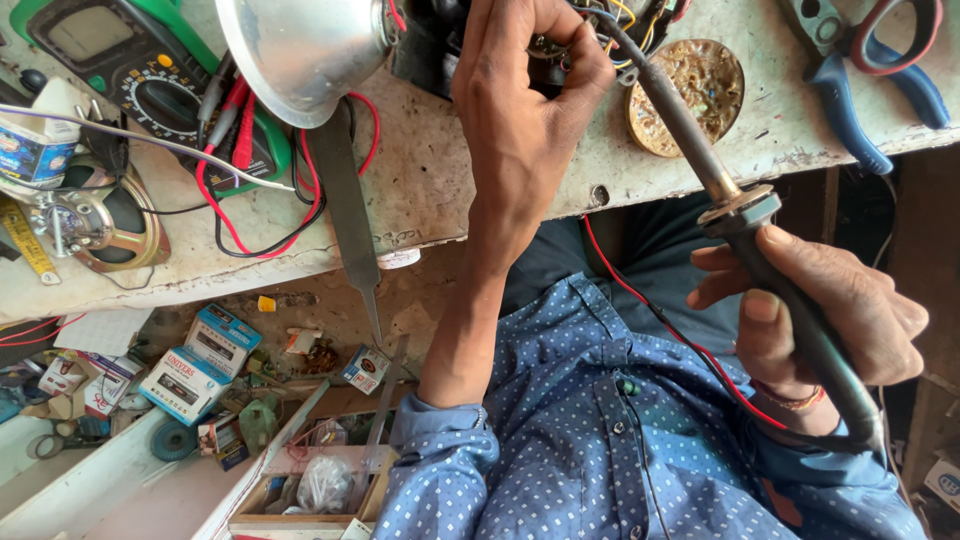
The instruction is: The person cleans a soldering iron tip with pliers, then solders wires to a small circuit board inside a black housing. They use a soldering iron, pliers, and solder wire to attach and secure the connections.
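Observation:
My left hand reaches up over the bench edge, its fingers pinched on a small dark part with coloured wires at the top of the view. My right hand grips the dark handle of a soldering iron. The iron's metal shaft slants up and left, and its tip meets the wires beside my left fingertips. A red wire trails from the bench down across my blue dotted shirt. What exactly my left fingers pinch is hidden by the hand.
On the worn white bench lie a green multimeter with red and black leads, a shiny metal bowl, a flat file, a small speaker, a round flux tin and blue-handled pliers. Small boxes and a wooden tray sit below.

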Tool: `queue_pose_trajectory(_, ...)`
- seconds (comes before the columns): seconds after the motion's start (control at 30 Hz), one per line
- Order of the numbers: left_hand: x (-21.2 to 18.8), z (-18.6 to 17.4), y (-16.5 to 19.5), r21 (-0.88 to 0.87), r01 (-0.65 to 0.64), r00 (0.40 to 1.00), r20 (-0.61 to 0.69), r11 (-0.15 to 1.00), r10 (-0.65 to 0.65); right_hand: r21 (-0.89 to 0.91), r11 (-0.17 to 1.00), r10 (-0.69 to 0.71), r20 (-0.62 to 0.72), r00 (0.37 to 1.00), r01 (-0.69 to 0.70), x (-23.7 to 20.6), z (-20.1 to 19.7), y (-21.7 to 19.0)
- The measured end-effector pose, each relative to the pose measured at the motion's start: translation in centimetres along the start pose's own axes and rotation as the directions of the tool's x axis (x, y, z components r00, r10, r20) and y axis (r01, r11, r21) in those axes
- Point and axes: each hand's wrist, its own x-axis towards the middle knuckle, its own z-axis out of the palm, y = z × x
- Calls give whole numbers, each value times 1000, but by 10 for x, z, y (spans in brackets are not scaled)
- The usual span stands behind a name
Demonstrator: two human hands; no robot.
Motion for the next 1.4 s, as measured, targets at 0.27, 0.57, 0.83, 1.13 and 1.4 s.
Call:
queue_pose_trajectory(0.27,0,1,-1,-5,-9,1000,-22,1000,9,18,996,87,-34,996,-87,-1,7,-9)
queue_pose_trajectory(0.57,-2,2,-5,-37,8,999,-46,999,-10,72,994,80,-48,996,-77,-5,4,9)
queue_pose_trajectory(0.83,0,5,-7,46,-27,996,-84,999,31,91,985,145,11,989,-146,-10,-6,-7)
queue_pose_trajectory(1.13,2,5,-7,85,-83,991,-95,993,91,530,-279,486,797,359,-801,-29,-80,57)
queue_pose_trajectory(1.4,2,5,-7,114,-77,990,-105,990,89,253,-102,693,712,113,-962,-38,-106,106)
